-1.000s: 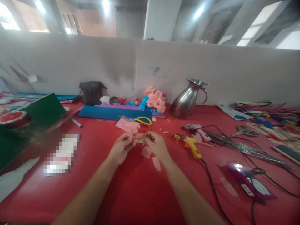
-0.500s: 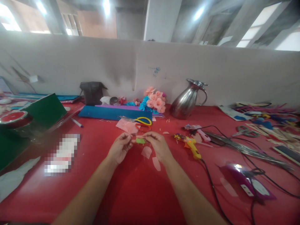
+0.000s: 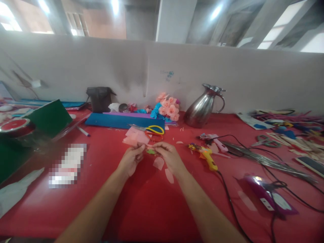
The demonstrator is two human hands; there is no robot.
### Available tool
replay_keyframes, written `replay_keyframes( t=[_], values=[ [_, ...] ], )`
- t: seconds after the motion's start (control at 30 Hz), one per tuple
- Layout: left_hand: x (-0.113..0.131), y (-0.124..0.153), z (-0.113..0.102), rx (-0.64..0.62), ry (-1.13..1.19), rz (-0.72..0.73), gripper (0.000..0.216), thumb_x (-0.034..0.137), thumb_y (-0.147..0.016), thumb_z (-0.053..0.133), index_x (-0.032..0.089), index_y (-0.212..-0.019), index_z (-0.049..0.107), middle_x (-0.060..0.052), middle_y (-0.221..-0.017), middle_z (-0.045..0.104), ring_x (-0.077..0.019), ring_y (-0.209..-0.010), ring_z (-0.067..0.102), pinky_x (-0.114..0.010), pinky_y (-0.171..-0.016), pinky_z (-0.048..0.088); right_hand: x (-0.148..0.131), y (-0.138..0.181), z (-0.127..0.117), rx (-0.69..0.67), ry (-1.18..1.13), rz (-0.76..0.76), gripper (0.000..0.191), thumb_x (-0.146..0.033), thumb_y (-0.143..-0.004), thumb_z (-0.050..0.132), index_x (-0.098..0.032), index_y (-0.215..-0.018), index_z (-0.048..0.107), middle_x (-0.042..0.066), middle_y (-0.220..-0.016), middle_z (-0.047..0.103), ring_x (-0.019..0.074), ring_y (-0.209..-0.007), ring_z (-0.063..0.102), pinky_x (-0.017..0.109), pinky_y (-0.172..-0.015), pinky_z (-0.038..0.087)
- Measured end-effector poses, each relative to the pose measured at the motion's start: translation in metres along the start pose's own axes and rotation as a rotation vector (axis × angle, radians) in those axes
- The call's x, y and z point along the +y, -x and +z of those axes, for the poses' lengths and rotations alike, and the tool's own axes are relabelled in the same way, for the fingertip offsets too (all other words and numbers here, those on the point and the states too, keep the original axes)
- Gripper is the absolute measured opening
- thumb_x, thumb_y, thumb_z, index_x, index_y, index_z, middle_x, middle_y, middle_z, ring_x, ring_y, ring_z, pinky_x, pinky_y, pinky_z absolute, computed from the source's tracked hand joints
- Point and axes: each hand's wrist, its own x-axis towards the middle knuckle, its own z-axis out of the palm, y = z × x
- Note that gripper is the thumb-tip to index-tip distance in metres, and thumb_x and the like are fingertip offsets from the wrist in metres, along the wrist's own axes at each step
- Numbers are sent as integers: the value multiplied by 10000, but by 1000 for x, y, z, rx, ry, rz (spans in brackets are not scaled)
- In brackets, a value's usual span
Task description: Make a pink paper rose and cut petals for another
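Between the fingertips of both hands is a small pink paper petal (image 3: pixel 150 147), mostly covered by the fingers. My left hand (image 3: pixel 130 162) pinches its left side, and my right hand (image 3: pixel 170 158) pinches the right. Just under the fingertips shows a small green paper piece (image 3: pixel 151 152); whether it is held or lies on the table I cannot tell. Loose pink petals (image 3: pixel 158 163) lie beside my right hand. Behind the hands, a heap of pink paper (image 3: pixel 135 136) lies by yellow-handled scissors (image 3: pixel 154 129).
To the right lie a yellow glue gun (image 3: pixel 209 159), a pink glue gun (image 3: pixel 219 144), cords and a purple device (image 3: pixel 270 195). A steel jug (image 3: pixel 199 108) stands at the back near pink paper flowers (image 3: pixel 169 107). Wide tape (image 3: pixel 16 128) rests at left on the red table (image 3: pixel 149 209).
My fingertips have shifted slightly on the pink petal, and less of the green piece shows beneath them. The pink heap looks more spread out to the left.
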Motion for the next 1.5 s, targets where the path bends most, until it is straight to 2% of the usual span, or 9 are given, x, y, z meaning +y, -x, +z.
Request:
replay_keyframes(
  t=[0.3,0.47,0.57,0.73,0.8,0.97,1.17,1.37,1.5],
  values=[
    [-1,-2,-1,29,-49,23,295,293,-582,799,115,-757,641,33,-627,551,15,-391,280,-170,-382,224,8,0,0,-125,76,-54,78,-237,-677,618,-207,-689,689,20,-778,704,163,-791,635,334,-813,465],
    [-2,-3,-3,59,-128,54,274,247,-528,820,111,-700,656,28,-604,542,-1,-419,330,-178,-397,222,8,0,-2,-108,126,-45,127,-228,-667,602,-202,-765,678,17,-779,680,150,-708,608,298,-696,470],
    [-3,-6,-6,81,-121,85,263,255,-528,821,117,-679,655,25,-605,541,-8,-435,327,-180,-408,226,6,-2,-8,25,248,-103,173,-230,-702,549,-207,-832,661,27,-776,663,165,-676,592,326,-677,474],
    [-4,-5,-7,77,-214,107,263,306,-557,804,123,-678,658,28,-571,522,-19,-430,306,-193,-410,217,1,-2,-13,336,732,-389,262,-141,-697,522,-241,-859,703,75,-1176,594,273,-1158,465,482,-1006,309],
    [-5,-3,-5,58,-274,115,250,321,-585,785,125,-683,664,29,-557,524,-26,-434,325,-195,-424,234,1,-1,-10,249,727,-373,214,-217,-742,546,-248,-886,701,67,-1183,598,264,-1157,480,473,-1015,306],
    [-4,0,-4,0,-287,80,224,310,-617,766,131,-724,687,-12,-651,627,-69,-546,481,-192,-523,339,6,2,0,-54,546,-206,202,-329,-784,542,-215,-867,687,37,-907,713,212,-904,635,353,-849,448],
    [-3,-1,-4,34,-294,53,218,319,-608,774,135,-692,694,33,-521,561,-22,-420,326,-191,-436,235,3,3,0,-100,517,-168,212,-328,-785,520,-193,-749,679,35,-814,710,202,-831,637,332,-808,454],
    [-3,2,-1,-7,-282,25,227,273,-576,798,142,-735,703,-28,-691,660,-97,-633,560,-196,-581,381,5,3,0,-92,508,-141,211,-339,-783,528,-192,-750,676,33,-807,712,202,-817,638,334,-801,457],
    [-3,1,-2,42,-314,54,183,271,-601,771,129,-687,692,-6,-593,613,-43,-468,426,-190,-466,287,8,1,-1,-108,478,-138,193,-345,-779,550,-198,-781,676,37,-835,714,204,-845,642,348,-829,456]
  ],
)
